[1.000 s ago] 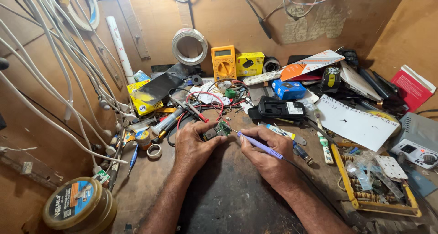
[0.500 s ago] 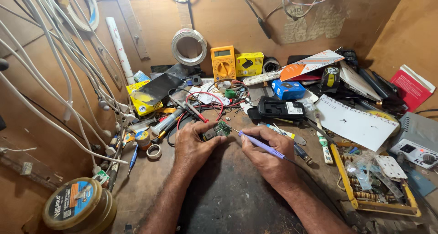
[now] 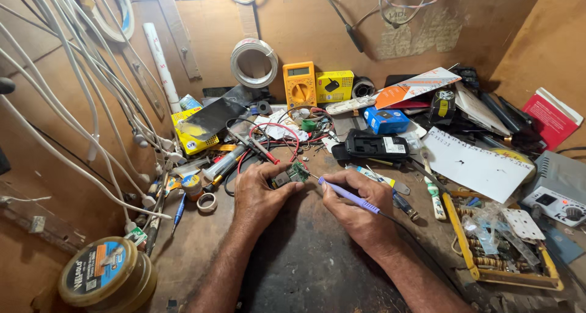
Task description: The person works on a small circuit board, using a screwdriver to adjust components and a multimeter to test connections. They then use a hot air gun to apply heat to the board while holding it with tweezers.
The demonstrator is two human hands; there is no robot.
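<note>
My left hand is closed around a small green circuit board, pinching it between thumb and fingers just above the dark mat at the middle of the wooden bench. My right hand is wrapped around a purple-handled soldering iron, held like a pen, its thin tip reaching leftward to the board's edge (whether it actually touches I cannot tell). The two hands sit close together, nearly meeting at the board.

Just behind the board lie red and black probe leads, and beyond them an orange multimeter leans on the back wall beside a yellow box. A black charger lies behind my right hand. White cables hang down at the left, and a round tin sits at the near left corner.
</note>
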